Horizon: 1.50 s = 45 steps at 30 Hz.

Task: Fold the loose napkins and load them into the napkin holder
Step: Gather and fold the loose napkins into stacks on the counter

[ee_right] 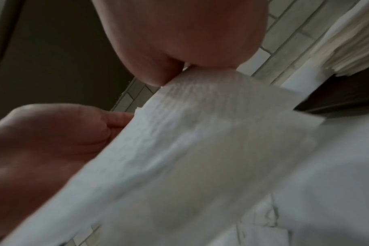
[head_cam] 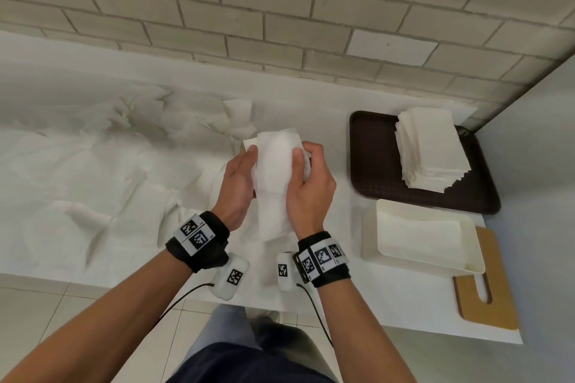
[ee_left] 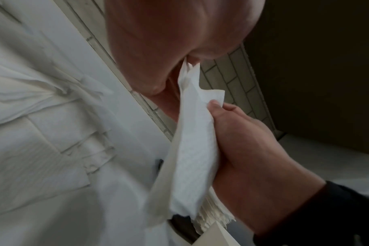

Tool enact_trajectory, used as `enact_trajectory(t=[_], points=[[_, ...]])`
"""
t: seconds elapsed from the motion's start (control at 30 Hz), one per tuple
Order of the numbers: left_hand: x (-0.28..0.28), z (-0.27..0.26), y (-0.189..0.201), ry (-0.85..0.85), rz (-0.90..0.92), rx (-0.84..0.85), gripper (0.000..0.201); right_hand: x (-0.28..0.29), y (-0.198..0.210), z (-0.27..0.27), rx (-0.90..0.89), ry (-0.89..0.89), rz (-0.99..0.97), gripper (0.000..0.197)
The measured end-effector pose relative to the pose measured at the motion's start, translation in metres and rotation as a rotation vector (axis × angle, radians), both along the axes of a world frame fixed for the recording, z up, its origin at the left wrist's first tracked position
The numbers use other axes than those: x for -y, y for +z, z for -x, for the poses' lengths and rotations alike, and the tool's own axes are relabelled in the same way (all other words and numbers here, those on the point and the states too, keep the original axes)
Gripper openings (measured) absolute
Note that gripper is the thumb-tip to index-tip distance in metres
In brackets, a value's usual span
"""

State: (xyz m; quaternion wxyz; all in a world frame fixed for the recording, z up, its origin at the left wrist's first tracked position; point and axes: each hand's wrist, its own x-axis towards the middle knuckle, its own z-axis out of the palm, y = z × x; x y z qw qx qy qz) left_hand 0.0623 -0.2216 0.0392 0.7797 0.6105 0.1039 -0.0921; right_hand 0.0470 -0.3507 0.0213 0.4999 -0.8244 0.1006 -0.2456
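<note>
the white table fills the middle of the head view. loose napkins lie spread over it from nine o'clock to the centre. at three o'clock sits a dark tray, and a stack of folded napkins rests on it. just under the tray, at four o'clock, is the cream napkin holder, lying on a tan board. in the centre, lifted above the table, is one white napkin. the left hand curls round its left side. the right hand curls round its right side, thumb on the front.
</note>
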Motion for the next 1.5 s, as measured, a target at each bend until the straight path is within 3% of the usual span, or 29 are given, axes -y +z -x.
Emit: enact_trajectory(t=[0.17, 0.27, 0.37, 0.4, 0.5, 0.53, 0.63, 0.7, 0.8, 0.97, 1.03, 1.1, 1.2, 1.27, 1.4, 1.43, 1.5], points=[[0.008, 0.008, 0.007, -0.037, -0.019, 0.03, 0.069, 0.002, 0.0, 0.007, 0.034, 0.015, 0.127, 0.02], [0.015, 0.013, 0.013, -0.082, -0.091, 0.124, 0.044, 0.006, 0.005, 0.015, 0.005, 0.012, 0.154, 0.02], [0.02, 0.017, 0.014, -0.088, -0.236, 0.24, 0.022, 0.016, 0.013, 0.024, -0.04, -0.01, 0.12, 0.04], [0.021, 0.017, 0.013, -0.09, -0.25, 0.257, 0.023, 0.023, 0.014, 0.028, -0.067, 0.032, 0.056, 0.05], [0.021, 0.022, 0.014, -0.08, -0.214, 0.242, 0.03, 0.048, 0.022, 0.047, -0.264, 0.321, -0.371, 0.065], [0.02, 0.023, 0.013, -0.057, -0.202, 0.232, 0.031, 0.057, 0.024, 0.056, -0.331, 0.373, -0.37, 0.068], [0.014, 0.03, 0.005, 0.032, -0.246, 0.208, 0.026, 0.081, 0.019, 0.084, -0.467, 0.398, -0.192, 0.062], [0.005, 0.037, -0.007, 0.041, -0.338, 0.168, 0.027, 0.094, 0.009, 0.099, -0.506, 0.313, -0.135, 0.05], [-0.011, 0.056, -0.037, -0.083, -0.511, 0.075, 0.039, 0.104, -0.01, 0.114, -0.561, 0.128, 0.008, 0.039], [-0.021, 0.081, -0.087, -0.292, -0.762, 0.06, 0.044, 0.101, -0.047, 0.118, -0.642, 0.151, 0.4, 0.039], [-0.02, 0.085, -0.102, -0.377, -0.841, 0.077, 0.045, 0.096, -0.062, 0.117, -0.673, 0.174, 0.579, 0.044], [-0.017, 0.088, -0.111, -0.463, -0.915, 0.109, 0.05, 0.094, -0.077, 0.115, -0.684, 0.212, 0.701, 0.061], [-0.012, 0.085, -0.113, -0.549, -1.196, 0.255, 0.073, 0.097, -0.088, 0.111, -0.716, 0.411, 0.793, 0.083], [-0.008, 0.079, -0.109, -0.648, -1.341, 0.381, 0.086, 0.099, -0.088, 0.105, -0.757, 0.494, 0.802, 0.077], [0.001, 0.063, -0.105, -1.009, -1.247, 0.464, 0.093, 0.093, -0.083, 0.096, -0.791, 0.617, 0.874, 0.054], [0.004, 0.058, -0.104, -1.058, -1.269, 0.468, 0.088, 0.092, -0.081, 0.097, -0.769, 0.638, 0.906, 0.048], [0.006, 0.052, -0.098, -1.059, -1.309, 0.538, 0.059, 0.092, -0.072, 0.104, -0.652, 0.602, 0.941, 0.033]])
